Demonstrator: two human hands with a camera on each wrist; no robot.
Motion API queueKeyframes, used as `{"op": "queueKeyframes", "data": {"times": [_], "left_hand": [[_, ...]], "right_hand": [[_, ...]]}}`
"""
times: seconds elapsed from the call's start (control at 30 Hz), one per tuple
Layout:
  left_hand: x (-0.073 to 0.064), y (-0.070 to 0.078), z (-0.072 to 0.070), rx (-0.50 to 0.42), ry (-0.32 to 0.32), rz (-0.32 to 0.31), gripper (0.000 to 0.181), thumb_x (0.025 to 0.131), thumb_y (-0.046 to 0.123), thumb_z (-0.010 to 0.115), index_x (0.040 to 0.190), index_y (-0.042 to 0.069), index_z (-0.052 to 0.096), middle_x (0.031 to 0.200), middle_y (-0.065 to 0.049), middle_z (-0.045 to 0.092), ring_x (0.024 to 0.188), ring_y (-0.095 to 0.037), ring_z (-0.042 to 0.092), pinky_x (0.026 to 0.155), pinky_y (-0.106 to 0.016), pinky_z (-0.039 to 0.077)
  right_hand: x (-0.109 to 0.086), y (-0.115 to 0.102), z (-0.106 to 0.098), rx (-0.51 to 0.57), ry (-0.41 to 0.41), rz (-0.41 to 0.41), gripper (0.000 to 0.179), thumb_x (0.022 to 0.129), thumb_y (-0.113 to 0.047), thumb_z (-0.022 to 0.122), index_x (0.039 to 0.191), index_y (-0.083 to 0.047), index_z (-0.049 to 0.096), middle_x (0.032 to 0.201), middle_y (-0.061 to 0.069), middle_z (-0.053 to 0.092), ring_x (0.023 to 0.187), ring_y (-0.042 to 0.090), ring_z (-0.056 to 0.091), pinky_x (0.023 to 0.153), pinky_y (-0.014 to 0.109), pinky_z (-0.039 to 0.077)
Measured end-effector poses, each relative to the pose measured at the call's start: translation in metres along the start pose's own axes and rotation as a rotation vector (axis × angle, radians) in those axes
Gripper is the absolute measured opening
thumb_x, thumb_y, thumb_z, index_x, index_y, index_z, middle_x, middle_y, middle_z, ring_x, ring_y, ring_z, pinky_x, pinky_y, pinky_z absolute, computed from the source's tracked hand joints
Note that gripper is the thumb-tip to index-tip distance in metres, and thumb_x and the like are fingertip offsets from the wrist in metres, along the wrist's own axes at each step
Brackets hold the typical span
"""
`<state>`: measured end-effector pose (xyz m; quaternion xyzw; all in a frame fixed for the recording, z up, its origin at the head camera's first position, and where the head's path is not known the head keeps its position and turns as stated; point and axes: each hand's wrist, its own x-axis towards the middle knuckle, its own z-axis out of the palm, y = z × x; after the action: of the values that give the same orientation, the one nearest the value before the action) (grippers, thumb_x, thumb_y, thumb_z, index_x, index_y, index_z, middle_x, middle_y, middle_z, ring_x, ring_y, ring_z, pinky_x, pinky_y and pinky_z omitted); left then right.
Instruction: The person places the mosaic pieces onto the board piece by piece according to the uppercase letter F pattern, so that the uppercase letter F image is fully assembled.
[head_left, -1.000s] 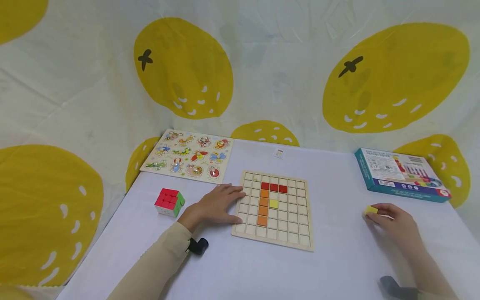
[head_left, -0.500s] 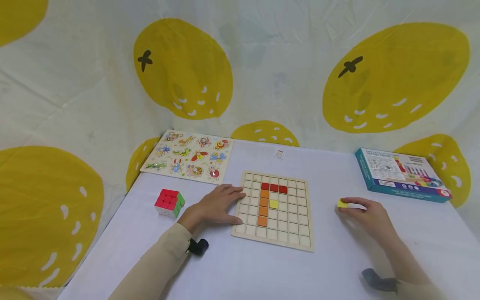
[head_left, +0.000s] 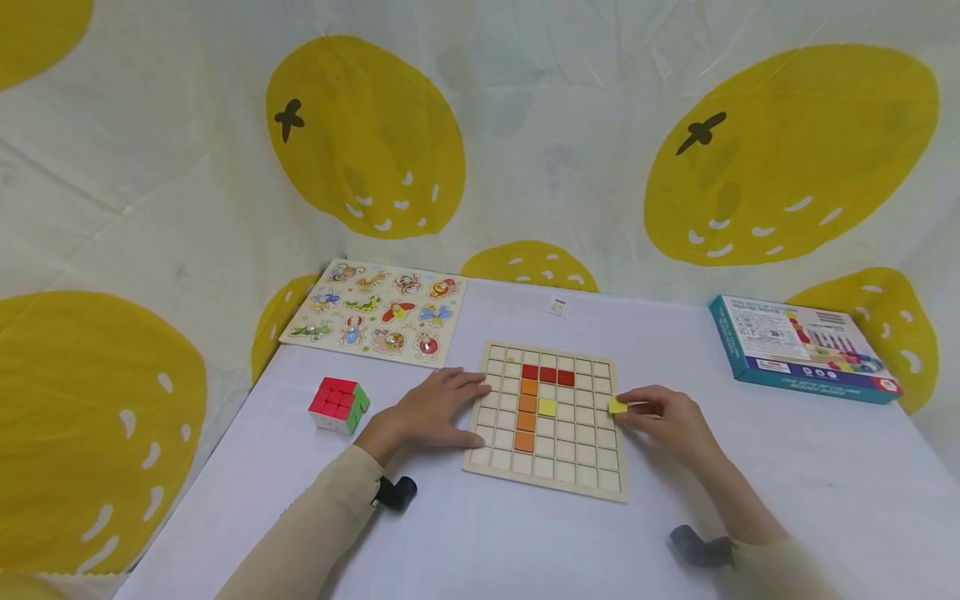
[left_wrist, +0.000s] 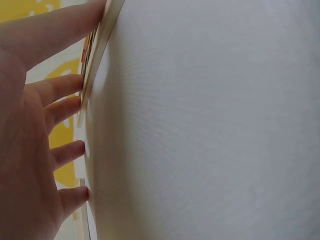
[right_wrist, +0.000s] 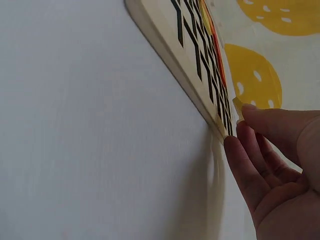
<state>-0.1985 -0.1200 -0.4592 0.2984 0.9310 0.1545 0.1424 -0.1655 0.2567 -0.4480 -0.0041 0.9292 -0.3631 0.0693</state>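
A wooden grid board (head_left: 547, 482) lies in the middle of the table in the head view. Set in its squares are red tiles (head_left: 548, 376), a column of orange tiles (head_left: 528, 404) and one yellow tile (head_left: 547, 407). My left hand (head_left: 438, 408) rests at the board's left edge, fingers spread and relaxed, thumb and fingertips on the rim. Over the right edge of the board, my right hand (head_left: 671, 423) pinches a second yellow tile (head_left: 617, 406) between thumb and fingers. The right wrist view shows that held tile (right_wrist: 238, 107) tilted close by the board's edge.
A puzzle board with insect pictures (head_left: 378, 312) lies at the back left, and a Rubik's cube (head_left: 337, 405) stands left of my left hand. A small printed card (head_left: 557, 306) is behind the grid board. At the back right lies a teal box (head_left: 802, 348).
My right hand has moved left across the table with the yellow tile, from near the box to the grid board's right edge. The left hand has stayed in place.
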Motion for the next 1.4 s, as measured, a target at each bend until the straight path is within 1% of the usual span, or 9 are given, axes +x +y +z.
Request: {"op": "queueKeyframes", "data": {"times": [0.2, 0.4, 0.63, 0.8, 0.93, 1.03, 1.13, 1.27, 1.4], "left_hand": [[0.001, -0.001, 0.000, 0.011, 0.007, 0.006, 0.083, 0.086, 0.061, 0.070, 0.156, 0.025, 0.043, 0.168, 0.003, 0.033, 0.157, -0.032, 0.026, 0.128, -0.054, 0.024], [0.004, -0.003, 0.001, 0.019, 0.009, 0.012, 0.084, 0.086, 0.063, 0.069, 0.156, 0.025, 0.043, 0.168, 0.004, 0.033, 0.157, -0.032, 0.026, 0.128, -0.054, 0.024], [0.005, -0.004, 0.002, 0.028, 0.006, 0.010, 0.084, 0.086, 0.063, 0.069, 0.156, 0.025, 0.042, 0.168, 0.004, 0.033, 0.158, -0.032, 0.026, 0.128, -0.053, 0.024], [0.005, -0.004, 0.001, 0.023, 0.010, 0.016, 0.084, 0.086, 0.062, 0.070, 0.156, 0.024, 0.043, 0.168, 0.003, 0.034, 0.157, -0.033, 0.026, 0.128, -0.054, 0.025], [0.004, -0.004, 0.000, 0.029, 0.005, 0.017, 0.084, 0.086, 0.062, 0.069, 0.156, 0.024, 0.043, 0.168, 0.003, 0.033, 0.157, -0.033, 0.026, 0.128, -0.053, 0.024], [0.004, -0.004, 0.000, 0.031, 0.004, 0.017, 0.084, 0.086, 0.062, 0.070, 0.156, 0.024, 0.043, 0.168, 0.002, 0.034, 0.157, -0.033, 0.026, 0.128, -0.053, 0.024], [0.004, -0.005, 0.000, 0.031, 0.004, 0.018, 0.084, 0.085, 0.062, 0.070, 0.155, 0.024, 0.043, 0.168, 0.002, 0.034, 0.157, -0.033, 0.027, 0.128, -0.053, 0.023], [0.003, -0.005, 0.001, 0.012, 0.003, 0.019, 0.084, 0.086, 0.062, 0.070, 0.156, 0.024, 0.043, 0.168, 0.002, 0.034, 0.157, -0.034, 0.026, 0.128, -0.054, 0.024], [0.002, -0.004, 0.001, -0.007, 0.003, 0.018, 0.084, 0.086, 0.062, 0.070, 0.155, 0.024, 0.044, 0.168, 0.002, 0.034, 0.157, -0.034, 0.026, 0.127, -0.055, 0.025]], "right_hand": [[0.013, -0.019, 0.018, 0.013, -0.007, -0.021, 0.032, 0.087, -0.023, 0.081, 0.116, -0.010, 0.076, 0.113, 0.013, 0.073, 0.094, 0.020, 0.064, 0.069, 0.018, 0.051], [0.021, -0.032, 0.030, 0.016, -0.028, -0.070, 0.028, 0.089, -0.021, 0.080, 0.115, -0.011, 0.078, 0.115, 0.010, 0.074, 0.093, 0.018, 0.066, 0.076, 0.016, 0.054], [0.022, -0.038, 0.038, 0.014, -0.029, -0.098, 0.023, 0.090, -0.018, 0.078, 0.112, -0.011, 0.079, 0.116, 0.011, 0.074, 0.095, 0.017, 0.069, 0.083, 0.028, 0.062], [0.022, -0.037, 0.045, -0.020, -0.020, -0.106, 0.021, 0.088, -0.018, 0.080, 0.108, -0.012, 0.080, 0.112, 0.010, 0.075, 0.092, 0.016, 0.068, 0.082, 0.025, 0.060], [0.022, -0.037, 0.048, -0.047, -0.004, -0.115, 0.019, 0.087, -0.015, 0.081, 0.106, -0.011, 0.080, 0.111, 0.010, 0.076, 0.091, 0.016, 0.067, 0.077, 0.017, 0.055], [0.022, -0.039, 0.049, -0.049, -0.002, -0.130, 0.019, 0.086, -0.012, 0.081, 0.104, -0.010, 0.080, 0.108, 0.010, 0.076, 0.089, 0.016, 0.067, 0.074, 0.015, 0.053], [0.022, -0.041, 0.050, -0.053, 0.003, -0.132, 0.015, 0.087, -0.010, 0.079, 0.102, -0.009, 0.081, 0.105, 0.009, 0.077, 0.088, 0.016, 0.067, 0.075, 0.019, 0.054], [0.023, -0.041, 0.051, -0.066, 0.017, -0.135, 0.011, 0.090, -0.007, 0.074, 0.098, -0.010, 0.081, 0.103, 0.009, 0.078, 0.089, 0.018, 0.070, 0.078, 0.028, 0.059], [0.024, -0.040, 0.051, -0.074, 0.009, -0.150, 0.010, 0.090, -0.007, 0.074, 0.097, -0.010, 0.081, 0.104, 0.009, 0.079, 0.092, 0.020, 0.072, 0.082, 0.035, 0.061]]}}
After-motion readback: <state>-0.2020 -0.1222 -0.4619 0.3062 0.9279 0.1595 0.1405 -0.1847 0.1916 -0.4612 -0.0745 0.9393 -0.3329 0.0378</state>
